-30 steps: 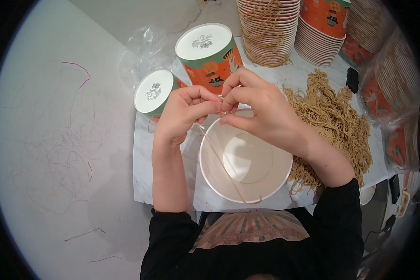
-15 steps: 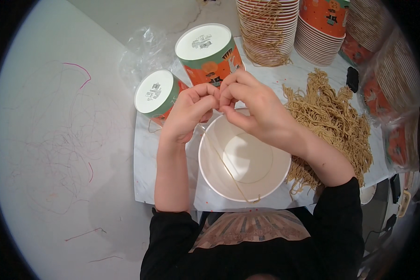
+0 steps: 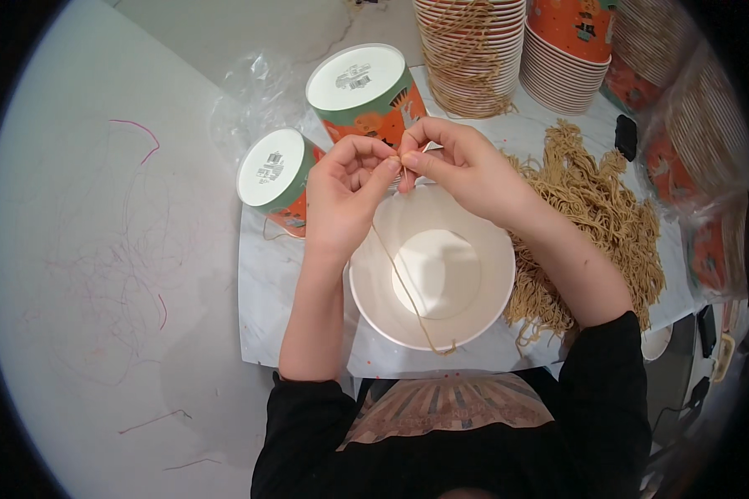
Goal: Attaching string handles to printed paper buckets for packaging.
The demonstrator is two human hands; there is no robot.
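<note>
A large white paper bucket (image 3: 495, 287) stands mouth up in front of me. A thin tan cord (image 3: 408, 294) is fixed at its near rim and runs across the opening toward my hands. My left hand (image 3: 341, 195) is above the far left rim, thumb and forefinger pinched on the cord's end. Fingertip to fingertip with it, my right hand (image 3: 466, 170) pinches the same end over the far rim. The exact place where the cord meets the far side is hidden by my fingers. A tangled pile of tan cords (image 3: 603, 224) lies beside my right forearm.
Two upturned printed buckets, one larger (image 3: 358, 76) and one smaller (image 3: 270, 166), stand beyond my hands. Tall bucket stacks (image 3: 470, 58) line the back, with plastic-wrapped stacks (image 3: 703, 133) at right. A small black object (image 3: 626, 137) lies behind the cord pile. A scribbled white wall (image 3: 100, 249) borders the left.
My hands have shifted slightly, with thumbs and fingertips now pinched closer together and more of the bucket's opening showing. The bucket appears slightly higher and farther left in view.
</note>
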